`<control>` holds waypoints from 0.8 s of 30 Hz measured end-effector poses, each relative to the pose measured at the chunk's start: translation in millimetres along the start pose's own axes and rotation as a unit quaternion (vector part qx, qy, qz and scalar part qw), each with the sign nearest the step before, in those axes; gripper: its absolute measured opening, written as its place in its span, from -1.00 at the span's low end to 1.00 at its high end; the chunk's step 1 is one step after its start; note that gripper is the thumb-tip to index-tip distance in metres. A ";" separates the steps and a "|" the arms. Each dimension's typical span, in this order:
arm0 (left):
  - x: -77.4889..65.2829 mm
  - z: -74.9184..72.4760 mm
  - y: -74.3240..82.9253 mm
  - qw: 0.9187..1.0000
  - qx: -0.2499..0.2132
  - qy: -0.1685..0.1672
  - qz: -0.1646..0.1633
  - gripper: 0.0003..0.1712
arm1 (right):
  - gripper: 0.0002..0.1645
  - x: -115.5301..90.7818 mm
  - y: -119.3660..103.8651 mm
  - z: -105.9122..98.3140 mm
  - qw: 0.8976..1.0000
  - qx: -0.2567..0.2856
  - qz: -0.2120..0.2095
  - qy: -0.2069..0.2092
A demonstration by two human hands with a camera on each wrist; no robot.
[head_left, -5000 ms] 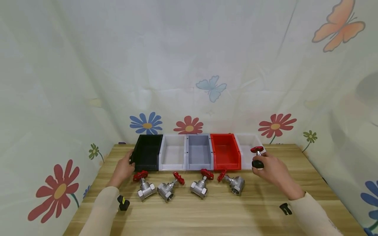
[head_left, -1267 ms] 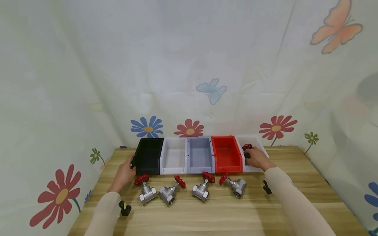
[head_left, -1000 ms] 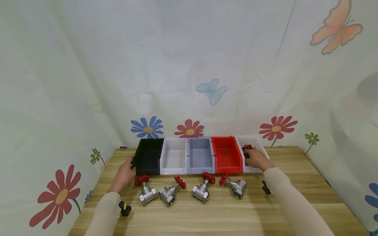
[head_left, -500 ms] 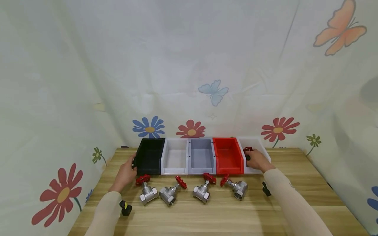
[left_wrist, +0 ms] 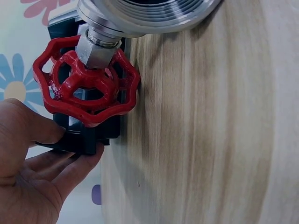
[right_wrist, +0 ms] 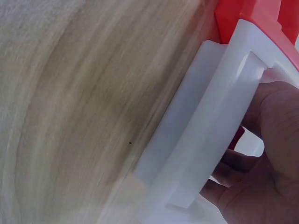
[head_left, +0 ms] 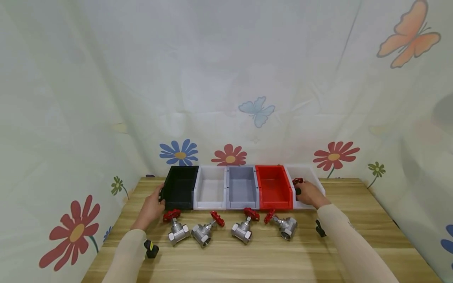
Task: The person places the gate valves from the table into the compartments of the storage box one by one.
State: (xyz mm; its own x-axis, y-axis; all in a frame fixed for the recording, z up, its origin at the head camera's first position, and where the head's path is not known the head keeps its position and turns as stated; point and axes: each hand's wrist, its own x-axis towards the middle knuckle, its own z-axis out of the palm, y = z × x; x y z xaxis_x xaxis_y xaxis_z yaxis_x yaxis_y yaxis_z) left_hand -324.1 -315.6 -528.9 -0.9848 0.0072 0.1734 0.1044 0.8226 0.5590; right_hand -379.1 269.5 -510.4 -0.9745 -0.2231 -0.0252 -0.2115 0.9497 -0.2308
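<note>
My left hand [head_left: 152, 206] grips the side wall of the black bin [head_left: 181, 188], at the left end of the row. In the left wrist view, its thumb and fingers pinch the bin's edge behind a red handwheel [left_wrist: 88, 88]. Down inside the right-hand white bin [head_left: 303, 171], my right hand [head_left: 308, 193] holds a valve with a red handwheel [head_left: 297, 181] and a black part. The right wrist view shows curled fingers behind the white bin's front wall [right_wrist: 210, 112], which hides most of this valve; only a bit of red shows.
Between the end bins stand another white bin [head_left: 211, 186], a grey bin [head_left: 242, 186] and a red bin [head_left: 274, 188]. Several metal valves with red handwheels, such as this left one [head_left: 178, 232], lie on the wooden table [head_left: 247, 263] before them. A printed curtain [head_left: 219, 78] hangs behind.
Since five seconds ago, my right hand has carried its valve from the right bin's front corner down inside that bin. During the last second both hands stay nearly still; my left keeps hold of the black bin.
</note>
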 end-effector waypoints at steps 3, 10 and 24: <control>-0.5 -0.5 -0.3 1.000 0.001 -0.001 -0.001 -0.25 | -0.53 -0.8 -1.2 -1.4 1.000 -0.001 -0.006 0.008; 0.0 -1.4 -1.8 1.000 0.006 0.000 -0.002 -0.25 | -0.59 -4.8 -5.5 -10.8 0.999 0.002 -0.031 0.035; 0.3 0.5 -0.8 1.000 0.003 0.003 0.006 -0.25 | -0.57 -25.9 -11.7 -45.1 0.996 -0.003 -0.062 0.068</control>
State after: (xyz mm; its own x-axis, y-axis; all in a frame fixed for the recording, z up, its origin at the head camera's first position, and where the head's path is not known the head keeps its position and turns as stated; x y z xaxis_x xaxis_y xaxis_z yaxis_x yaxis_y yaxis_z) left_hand -324.6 -316.0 -529.7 -0.9826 0.0126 0.1852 0.1147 0.8257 0.5523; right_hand -354.8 274.1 -463.1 -0.9421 -0.3072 0.1345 -0.3306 0.9181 -0.2185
